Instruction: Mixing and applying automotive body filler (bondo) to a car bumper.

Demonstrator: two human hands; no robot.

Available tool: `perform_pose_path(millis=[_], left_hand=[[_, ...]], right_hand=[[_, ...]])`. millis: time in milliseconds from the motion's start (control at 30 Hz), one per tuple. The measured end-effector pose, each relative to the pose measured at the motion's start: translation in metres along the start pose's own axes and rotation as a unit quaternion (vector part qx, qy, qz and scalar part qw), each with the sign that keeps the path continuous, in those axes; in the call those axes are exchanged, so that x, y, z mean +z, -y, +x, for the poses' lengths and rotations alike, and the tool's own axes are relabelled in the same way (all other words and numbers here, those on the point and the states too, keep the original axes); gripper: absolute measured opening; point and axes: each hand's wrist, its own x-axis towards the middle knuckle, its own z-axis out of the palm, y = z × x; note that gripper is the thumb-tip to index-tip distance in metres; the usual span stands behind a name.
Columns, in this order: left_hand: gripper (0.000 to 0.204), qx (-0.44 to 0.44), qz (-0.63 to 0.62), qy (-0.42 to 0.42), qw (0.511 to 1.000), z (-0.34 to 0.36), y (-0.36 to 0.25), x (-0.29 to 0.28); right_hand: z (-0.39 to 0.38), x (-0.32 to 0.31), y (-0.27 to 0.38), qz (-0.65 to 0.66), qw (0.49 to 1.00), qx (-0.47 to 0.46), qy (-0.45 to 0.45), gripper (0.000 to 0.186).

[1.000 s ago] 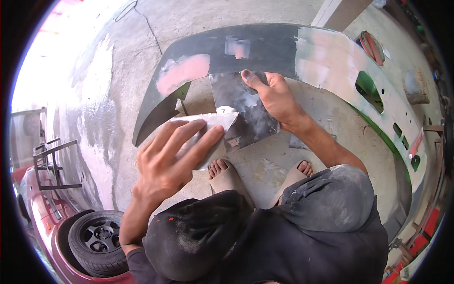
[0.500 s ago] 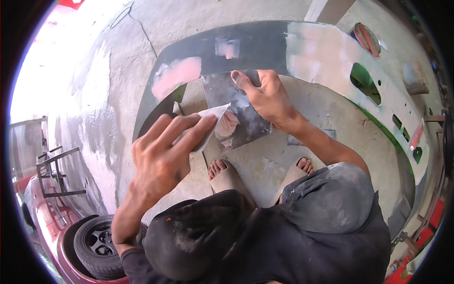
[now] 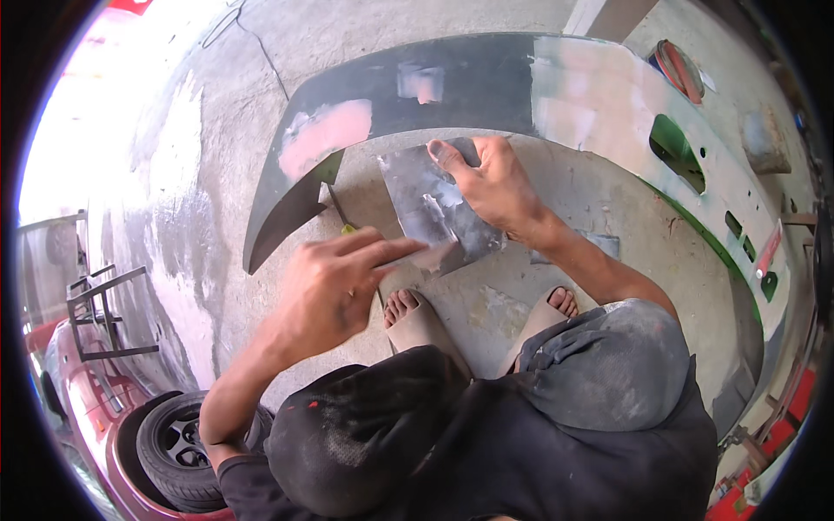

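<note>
My right hand (image 3: 504, 193) grips the upper right corner of a dark, flat mixing board (image 3: 407, 187), its thumb lying on top. Pale smears and traces of filler mark the board's face. Closed around a thin putty spreader (image 3: 440, 258) is my left hand (image 3: 334, 282); the spreader's far end meets the board's lower left part, with pinkish putty by it. Just beyond the board a long curved car bumper (image 3: 452, 87) rests, grey on its left and whitish on its right. It carries a pink filler patch (image 3: 326, 135) and a smaller patch (image 3: 421, 84).
My sandalled feet (image 3: 426, 326) stand on the concrete floor inside the bumper's curve. At lower left, a wheel (image 3: 178, 451) sits by a red car body part (image 3: 91, 408) and a black metal frame (image 3: 109, 317). A round tin (image 3: 678, 71) lies beyond the bumper at right.
My left hand has turned and lowered, and the spreader now lies nearly edge-on at the board's lower part. The pink putty lump on the board has mostly gone from its middle. The board shifted slightly nearer.
</note>
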Motion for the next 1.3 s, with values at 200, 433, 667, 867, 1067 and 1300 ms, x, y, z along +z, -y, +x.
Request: perform_pose_path(millis=[200, 433, 667, 867, 1067, 1300], left_hand=[[0.024, 0.012, -0.246, -0.123, 0.961, -0.023, 0.012, -0.004], [0.05, 0.215, 0.068, -0.281, 0.933, -0.013, 0.02, 0.039], [0.058, 0.157, 0.098, -0.311, 0.932, -0.02, 0.063, 0.103], [0.042, 0.03, 0.022, -0.271, 0.962, -0.032, 0.065, 0.073], [0.042, 0.123, 0.106, -0.214, 0.963, -0.018, 0.013, -0.003], [0.046, 0.146, 0.246, -0.142, 0.948, -0.014, -0.002, -0.003]], right_hand=[[0.012, 0.002, -0.013, 0.054, 0.998, -0.019, -0.018, 0.045], [0.014, 0.001, -0.004, 0.249, 0.966, 0.061, 0.036, 0.031], [0.005, -0.006, 0.015, 0.275, 0.959, 0.065, 0.034, 0.03], [0.01, -0.016, 0.012, 0.265, 0.958, 0.099, 0.056, 0.031], [0.008, -0.007, 0.01, 0.148, 0.988, 0.047, -0.01, 0.032], [0.005, -0.004, 0.018, 0.099, 0.994, 0.031, -0.038, 0.037]])
